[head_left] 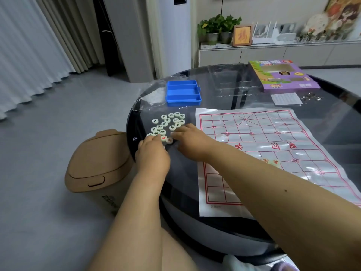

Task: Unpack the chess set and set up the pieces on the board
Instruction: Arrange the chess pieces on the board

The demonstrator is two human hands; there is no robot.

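Grey floor, white curtains [29, 55] upper left; tan bin [97, 163] lower left beside round dark glass table [224, 90]. Left hand [154, 153] and right hand [190, 141] on pile of round chess pieces [168, 124], about 20; grasp cannot tell. Blue tray [183, 92], 3 compartments, nothing visible inside. Paper board [273, 145] centre-right, 2 pieces [270, 161] on it. Purple box [283, 75] upper right.

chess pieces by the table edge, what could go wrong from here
The loose chess pieces lie close to the rim of the round table; sorting with both hands could knock some onto the floor. The thin board sheet is creased, and two pieces already on it may shift if the right forearm drags it.
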